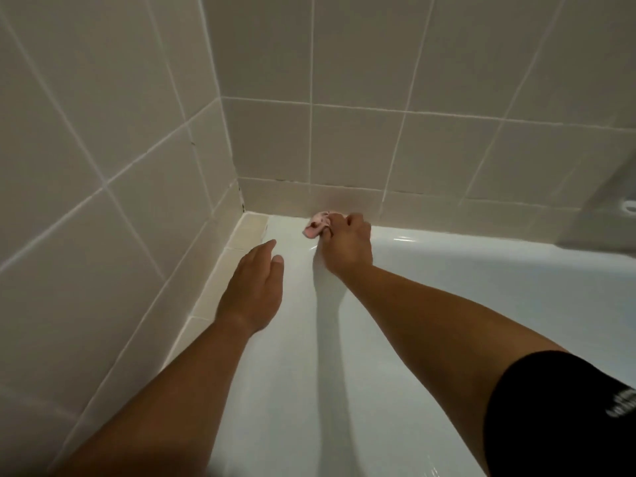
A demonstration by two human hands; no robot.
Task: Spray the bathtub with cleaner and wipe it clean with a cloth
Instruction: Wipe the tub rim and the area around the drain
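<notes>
Right hand [347,244] is stretched out to the far rim of the bathtub [447,287], right where the rim meets the tiled wall [344,139]. A small pink cloth [318,226] is gripped in its curled fingers. The cloth sticks out at roughly 10 o'clock from the knuckles and lies on the rim, close to the corner.

Left hand [253,287] is held flat at about 7 o'clock from the right one, fingers straight and together, thumb out, nothing grasped. It's placed over the tub's left edge, just beside the beige ledge tiles [247,228]. Whether the palm is actually touching can't be told.

A black sleeve [564,414] is seen at 4 o'clock in the view. White lettering is printed on it, but it's cut off and too blurred to be read.

The tub's white inside is glossy. A few glints and the right arm's shadow are seen on it.
</notes>
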